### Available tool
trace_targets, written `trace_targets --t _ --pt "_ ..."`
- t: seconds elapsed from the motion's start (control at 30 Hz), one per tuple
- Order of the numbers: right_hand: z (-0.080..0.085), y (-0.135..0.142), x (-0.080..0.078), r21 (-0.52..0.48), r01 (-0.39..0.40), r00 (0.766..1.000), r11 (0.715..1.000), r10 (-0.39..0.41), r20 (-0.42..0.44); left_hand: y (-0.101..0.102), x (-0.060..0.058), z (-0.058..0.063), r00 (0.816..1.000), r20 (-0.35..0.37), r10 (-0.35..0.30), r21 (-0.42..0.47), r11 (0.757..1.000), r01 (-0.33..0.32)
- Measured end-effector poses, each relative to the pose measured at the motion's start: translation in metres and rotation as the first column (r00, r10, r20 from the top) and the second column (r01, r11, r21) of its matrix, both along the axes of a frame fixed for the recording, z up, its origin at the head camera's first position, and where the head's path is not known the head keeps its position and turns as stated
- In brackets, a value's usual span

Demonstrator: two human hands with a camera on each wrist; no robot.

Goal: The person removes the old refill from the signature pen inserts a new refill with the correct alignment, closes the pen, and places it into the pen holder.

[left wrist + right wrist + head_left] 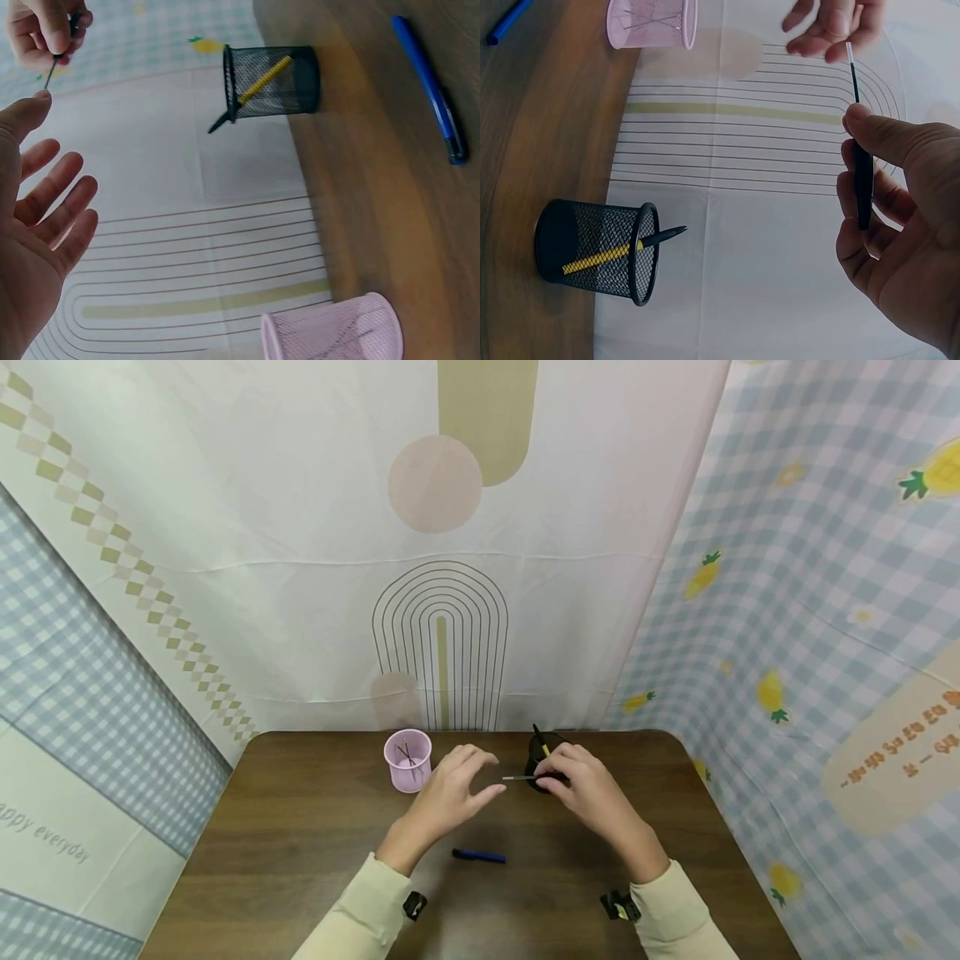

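Note:
My right hand (587,782) holds a small black-handled screwdriver (863,184) between thumb and fingers, its slim shaft (517,777) pointing left. My left hand (450,785) faces it with fingers spread and relaxed, holding nothing. In the left wrist view, the left thumb (30,112) is very near the shaft's tip; whether they touch I cannot tell. Behind the right hand stands a black mesh cup (592,244) with a yellow-and-black pen (604,258) leaning in it. Beyond the left hand is a pink mesh cup (407,760) with a few thin dark sticks inside.
A slim blue pen-like object (478,856) with a black end lies on the brown wooden table (300,860), between the forearms. Behind the table hangs a patterned cloth (300,610), and a checked cloth (787,610) hangs at the right.

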State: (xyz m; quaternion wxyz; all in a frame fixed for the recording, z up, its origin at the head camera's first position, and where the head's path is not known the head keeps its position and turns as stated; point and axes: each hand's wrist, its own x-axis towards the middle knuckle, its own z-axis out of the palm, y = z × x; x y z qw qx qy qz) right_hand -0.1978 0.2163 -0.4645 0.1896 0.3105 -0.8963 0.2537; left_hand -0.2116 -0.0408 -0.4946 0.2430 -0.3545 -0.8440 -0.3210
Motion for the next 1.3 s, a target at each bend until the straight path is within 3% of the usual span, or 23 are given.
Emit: trace_targets --t 0.27,0.53,1.03,1.3 --pt "0.002 -0.002 0.001 0.009 -0.003 1.000 1.000 0.003 -0.013 0.007 0.006 0.014 0.995 -0.099 0.006 -0.023 1.000 -0.008" --pt "0.005 -0.006 0.002 0.026 0.005 1.000 1.000 -0.005 0.001 0.017 0.011 0.018 0.981 -0.192 0.034 -0.066 0.997 -0.048" --pt "0.004 -0.009 0.004 0.028 -0.002 0.999 1.000 0.003 -0.035 0.031 0.013 0.017 0.978 -0.210 -0.007 -0.070 0.997 -0.008" --pt "0.005 -0.009 0.004 0.038 -0.001 0.999 0.999 0.003 -0.044 0.034 0.013 0.014 0.977 -0.215 0.008 -0.075 0.997 -0.025"
